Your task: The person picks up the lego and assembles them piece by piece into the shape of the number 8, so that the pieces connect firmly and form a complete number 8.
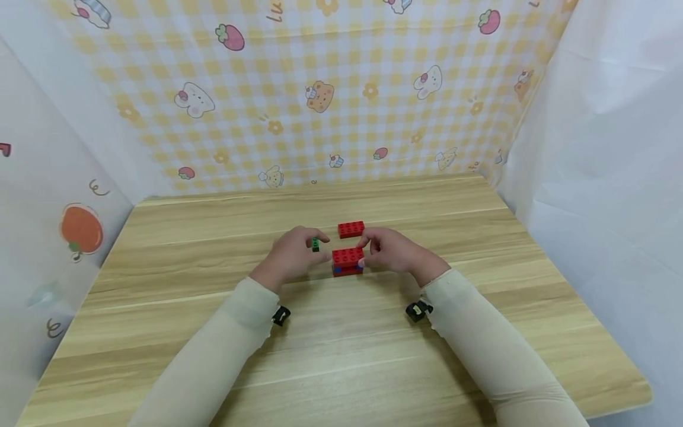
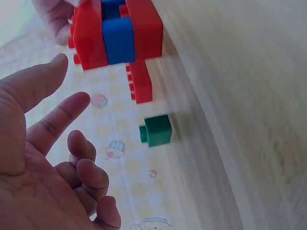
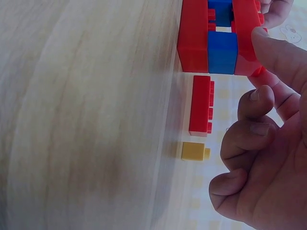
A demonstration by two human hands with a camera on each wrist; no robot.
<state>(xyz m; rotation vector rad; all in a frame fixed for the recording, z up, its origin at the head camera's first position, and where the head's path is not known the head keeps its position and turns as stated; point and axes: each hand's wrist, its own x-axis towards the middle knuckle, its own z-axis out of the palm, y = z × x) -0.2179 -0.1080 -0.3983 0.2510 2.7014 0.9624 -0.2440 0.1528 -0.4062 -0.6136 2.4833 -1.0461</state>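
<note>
Wood-grain table (image 1: 341, 356) w/ red/blue stack (image 1: 347, 262) mid, red brick (image 1: 351, 229) just beyond, grn brick (image 1: 315, 244) L, ylw brick (image 3: 193, 151) far R.

head view: bright, even | table (image 1: 341, 367): soft shadows — pale sheen | wrist views: dimmer — hazy

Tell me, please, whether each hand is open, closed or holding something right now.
Left hand: open, fingers relaxed, holding nothing.
Right hand: closed, pinching the upper red brick of the red-and-blue stack.

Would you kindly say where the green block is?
In the head view, the green block is on the table, left of the stacked bricks, near the left hand.
</note>
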